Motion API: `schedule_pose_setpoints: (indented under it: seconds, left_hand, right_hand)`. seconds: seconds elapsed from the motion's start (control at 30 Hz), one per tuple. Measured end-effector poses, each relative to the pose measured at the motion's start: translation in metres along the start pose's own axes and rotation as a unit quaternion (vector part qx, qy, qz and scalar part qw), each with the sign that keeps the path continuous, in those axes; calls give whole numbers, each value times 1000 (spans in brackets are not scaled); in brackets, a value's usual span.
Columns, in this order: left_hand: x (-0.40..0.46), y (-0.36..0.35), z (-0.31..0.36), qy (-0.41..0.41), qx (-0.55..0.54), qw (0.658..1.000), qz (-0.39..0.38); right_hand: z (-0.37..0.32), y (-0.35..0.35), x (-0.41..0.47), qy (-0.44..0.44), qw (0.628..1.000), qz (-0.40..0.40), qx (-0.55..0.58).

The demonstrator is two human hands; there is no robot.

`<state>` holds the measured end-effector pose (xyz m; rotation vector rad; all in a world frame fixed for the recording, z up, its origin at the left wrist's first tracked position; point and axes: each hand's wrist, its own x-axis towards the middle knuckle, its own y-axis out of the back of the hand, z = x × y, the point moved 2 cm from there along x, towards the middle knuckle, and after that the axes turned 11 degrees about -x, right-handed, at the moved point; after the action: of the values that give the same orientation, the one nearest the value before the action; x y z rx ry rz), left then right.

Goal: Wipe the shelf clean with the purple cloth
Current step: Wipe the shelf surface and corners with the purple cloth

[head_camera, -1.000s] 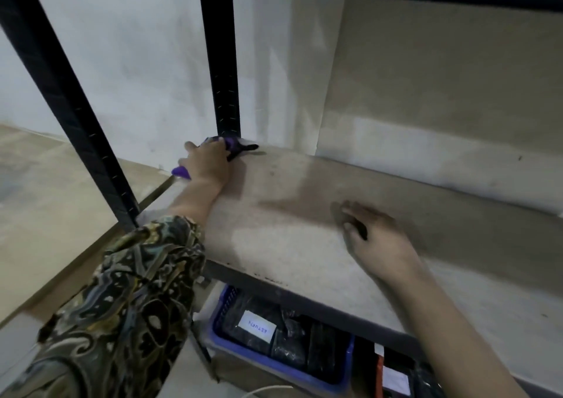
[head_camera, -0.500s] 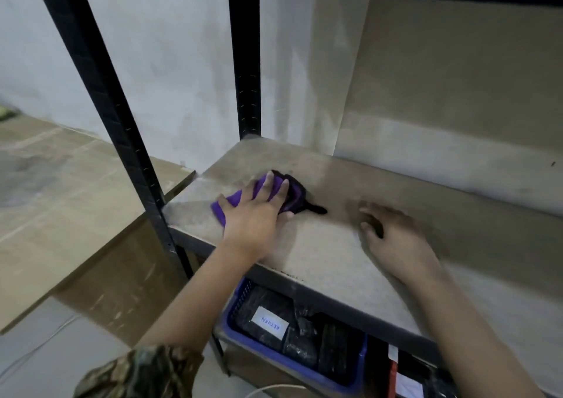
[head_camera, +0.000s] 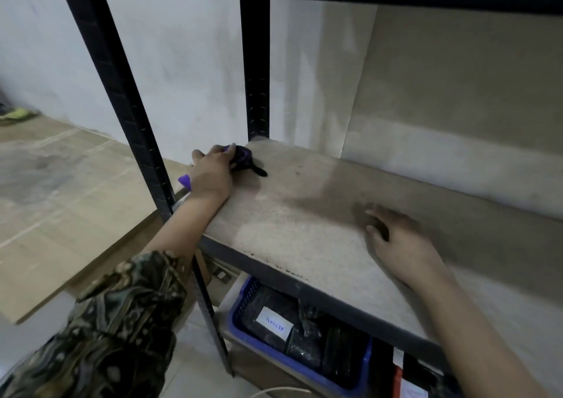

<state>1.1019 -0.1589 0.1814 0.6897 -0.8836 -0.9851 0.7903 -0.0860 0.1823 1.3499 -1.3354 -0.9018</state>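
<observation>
A: What is being seen nearest, below the board?

B: A blue plastic basket of dark wrapped packets is being kept under the shelf, one packet bearing a white paper label. A sleeve of dark patterned fabric is being worn on the left arm.

A: And on the board itself?

B: The pale, speckled chipboard shelf, edged by a dark metal rail, is being leaned on by the right hand; its fingers are being kept loosely bent and nothing is being held in them. Farther back, at the left rear corner beside the black perforated steel upright, the crumpled purple cloth with dark trim is being pressed onto the board by the left hand, whose fingers are being curled over it.

A: How is this stroke best being done?

B: Judging from the dull grey patches across the middle, pressure should be being kept flat and even, the soft cloth being drawn in overlapping passes from the corner toward the front, with the loose purple end being tucked in so it is not snagged on the near upright.
</observation>
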Motion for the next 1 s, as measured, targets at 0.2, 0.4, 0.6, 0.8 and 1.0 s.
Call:
schedule_pose_setpoints:
  seconds: [0.2,0.4,0.6,0.8,1.0]
  left_hand:
    - [-95,16,48,-152,-28,982,-108]
    - [-90,8,16,-119,30,980,-158]
    - [-37,9,-10,-50,62,988,-133]
    - [11,-9,-33,-63,-37,996,-52]
    - [18,0,14,-111,-121,986,-15]
  right_hand:
    - [-1,-1,0,-6,1000,-2,-5]
    - [0,-2,0,3,1000,-2,-2]
    - [2,-3,0,12,1000,-4,-2]
    - [5,-6,0,11,1000,-1,9]
    - [8,-5,0,9,1000,1,19]
